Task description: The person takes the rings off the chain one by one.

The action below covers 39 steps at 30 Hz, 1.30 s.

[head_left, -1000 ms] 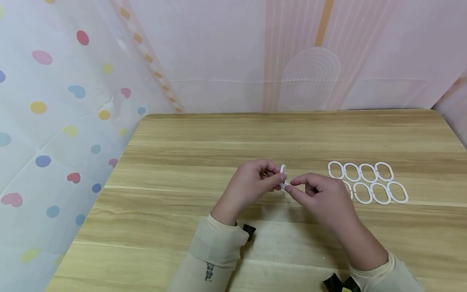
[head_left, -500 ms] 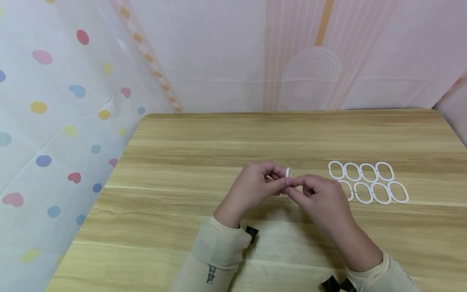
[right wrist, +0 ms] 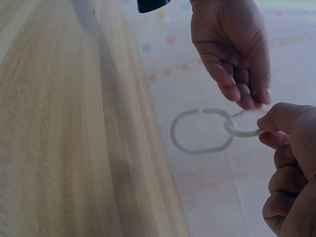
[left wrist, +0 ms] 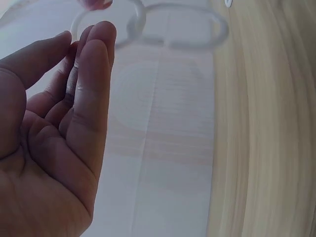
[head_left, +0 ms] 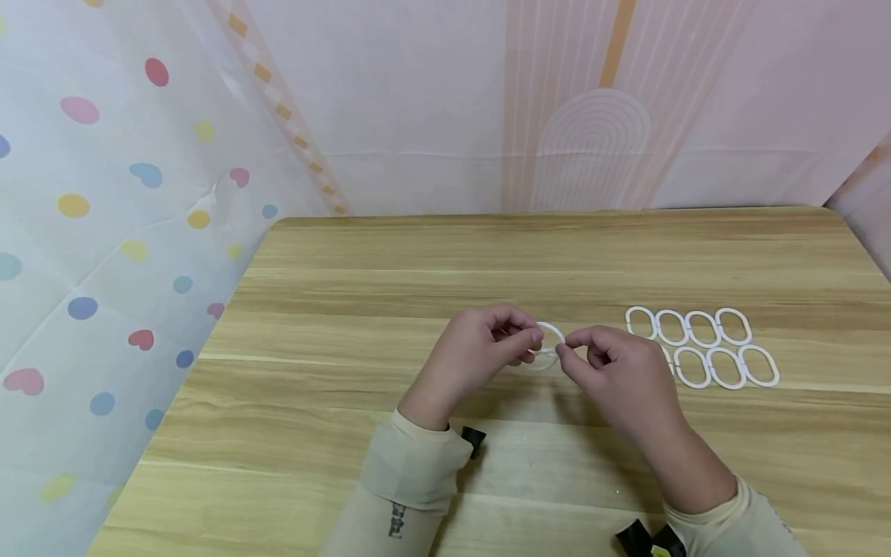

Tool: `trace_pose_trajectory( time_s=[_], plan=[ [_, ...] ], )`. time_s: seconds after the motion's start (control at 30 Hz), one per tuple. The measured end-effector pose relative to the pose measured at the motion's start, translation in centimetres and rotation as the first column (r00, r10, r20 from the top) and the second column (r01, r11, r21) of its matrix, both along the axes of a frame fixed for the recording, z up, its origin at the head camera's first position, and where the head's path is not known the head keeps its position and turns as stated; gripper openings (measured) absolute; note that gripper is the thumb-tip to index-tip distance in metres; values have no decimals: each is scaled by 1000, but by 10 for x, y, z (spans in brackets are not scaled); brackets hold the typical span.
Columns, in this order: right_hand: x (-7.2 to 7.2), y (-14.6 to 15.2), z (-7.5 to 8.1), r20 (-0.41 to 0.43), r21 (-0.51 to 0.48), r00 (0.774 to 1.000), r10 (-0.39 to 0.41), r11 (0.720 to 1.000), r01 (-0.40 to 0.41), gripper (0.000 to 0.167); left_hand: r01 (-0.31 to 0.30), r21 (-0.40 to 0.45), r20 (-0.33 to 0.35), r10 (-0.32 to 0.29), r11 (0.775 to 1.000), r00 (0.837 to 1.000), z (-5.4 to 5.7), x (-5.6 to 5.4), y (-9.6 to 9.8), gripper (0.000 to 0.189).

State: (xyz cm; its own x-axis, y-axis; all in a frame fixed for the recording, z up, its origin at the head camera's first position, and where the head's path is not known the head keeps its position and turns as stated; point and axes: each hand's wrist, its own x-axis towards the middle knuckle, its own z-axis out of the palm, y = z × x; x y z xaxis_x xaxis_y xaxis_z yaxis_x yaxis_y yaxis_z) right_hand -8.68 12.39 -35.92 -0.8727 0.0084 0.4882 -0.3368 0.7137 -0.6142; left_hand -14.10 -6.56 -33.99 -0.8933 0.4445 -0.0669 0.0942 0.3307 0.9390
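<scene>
Above the table, my left hand [head_left: 480, 352] and right hand [head_left: 623, 379] pinch one white plastic oval ring [head_left: 553, 328] from opposite sides. Threaded through it, a second white oval ring [right wrist: 174, 134] hangs below; a small gap shows in its edge. In the right wrist view, the right thumb and index finger grip the upper ring [right wrist: 244, 133], with the left hand [right wrist: 232, 49] at its far side. In the left wrist view, the left thumb and fingertips meet at that ring's edge, and the hanging ring [left wrist: 224, 32] looks blurred.
Two rows of white oval rings [head_left: 760, 367] lie on the wooden table [head_left: 348, 286] to the right. My right hand partly covers the near row's left end. A patterned cloth [head_left: 418, 100] hangs behind. Black wrist mounts [head_left: 633, 538] sit at both cuffs.
The held ring has turned from edge-on to showing its oval face, and the hanging ring has come into sight below it. My hands moved slightly together, then slightly apart.
</scene>
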Motion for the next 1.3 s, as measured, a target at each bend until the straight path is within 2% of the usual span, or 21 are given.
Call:
trace_pose_trajectory(
  time_s=[0.2,0.33,0.4,0.47,0.63,0.7,0.83,1.03,1.3],
  plan=[
    [0,3,2,11,-13,1000,-27,1000,27,7,-29,-20,-21,28,999,999,1,-4,-7,6],
    [0,5,1,22,-28,999,-37,999,37,7,-14,-15,-32,14,1000,999,1,-5,-8,6],
    [0,5,1,19,-25,999,-35,999,36,8,19,-25,-43,-20,1000,999,0,-6,-8,7],
    [0,5,1,13,-22,999,-35,999,35,8,77,-55,-64,-80,996,995,-2,-6,-7,9],
    [1,5,1,5,-24,999,-40,999,41,9,232,-119,-91,-243,965,966,-7,-4,-2,21],
    [1,4,1,-12,-26,999,-39,999,38,10,263,-121,-86,-274,957,958,-8,-2,1,25],
    [0,3,0,-57,-32,998,-28,999,27,9,270,-129,-110,-285,954,952,-7,2,6,22],
    [-1,2,0,-75,-71,996,-41,997,36,11,245,-148,-150,-267,958,952,-7,3,8,6],
    [-2,3,-1,-69,-117,997,-18,993,10,10,226,-165,-132,-248,960,960,-6,3,7,3]
  ],
)
